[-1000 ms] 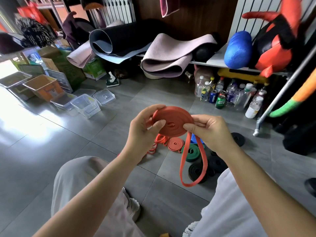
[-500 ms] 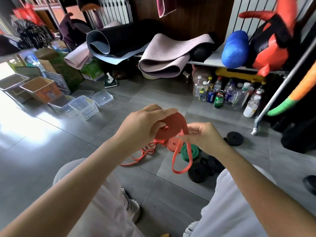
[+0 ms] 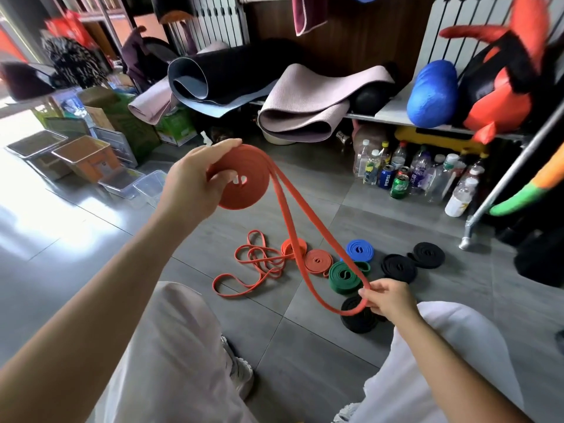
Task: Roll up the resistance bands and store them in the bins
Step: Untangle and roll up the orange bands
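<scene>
Left hand: grips the coiled orange band, raised.
Right hand: pinches the band's loose loop end, low.

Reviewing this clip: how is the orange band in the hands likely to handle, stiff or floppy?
Probably floppy: its unrolled tail doubles back tightly at the right hand. Likely light, since the left hand alone carries the coil. The coil may unwind if released; nothing visible binds it.
</scene>
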A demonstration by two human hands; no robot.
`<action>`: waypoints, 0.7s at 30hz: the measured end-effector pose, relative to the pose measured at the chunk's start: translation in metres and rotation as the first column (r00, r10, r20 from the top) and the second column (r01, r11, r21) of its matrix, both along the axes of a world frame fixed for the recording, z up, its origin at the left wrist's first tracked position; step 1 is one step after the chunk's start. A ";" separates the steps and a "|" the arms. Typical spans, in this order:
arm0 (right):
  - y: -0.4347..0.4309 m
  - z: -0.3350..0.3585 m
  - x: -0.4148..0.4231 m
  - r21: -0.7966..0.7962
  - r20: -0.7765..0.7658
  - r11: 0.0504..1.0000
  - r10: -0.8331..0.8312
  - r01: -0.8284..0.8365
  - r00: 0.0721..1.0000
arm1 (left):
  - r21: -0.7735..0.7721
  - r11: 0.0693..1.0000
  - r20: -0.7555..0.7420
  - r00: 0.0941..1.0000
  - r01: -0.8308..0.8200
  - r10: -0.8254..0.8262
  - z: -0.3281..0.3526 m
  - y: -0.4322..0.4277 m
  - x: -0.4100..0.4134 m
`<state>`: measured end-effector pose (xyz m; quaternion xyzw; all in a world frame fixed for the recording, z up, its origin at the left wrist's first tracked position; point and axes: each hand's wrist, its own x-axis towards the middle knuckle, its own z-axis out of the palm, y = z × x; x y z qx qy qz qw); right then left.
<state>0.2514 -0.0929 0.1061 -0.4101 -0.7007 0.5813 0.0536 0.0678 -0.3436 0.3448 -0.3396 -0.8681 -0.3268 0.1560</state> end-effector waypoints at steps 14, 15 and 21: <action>0.009 0.017 -0.001 -0.814 -0.192 0.571 -0.443 0.111 0.876 | -0.058 0.998 0.118 0.993 0.035 -0.028 -0.038 0.007 -0.014; 0.010 0.018 0.000 -0.806 -0.187 0.580 -0.442 0.121 0.878 | -0.066 0.997 0.107 0.994 0.039 -0.031 -0.038 0.009 -0.014; 0.008 0.014 -0.007 -0.528 0.081 0.812 -0.243 0.248 0.967 | -0.081 0.995 0.083 0.995 0.063 -0.057 -0.036 0.016 -0.012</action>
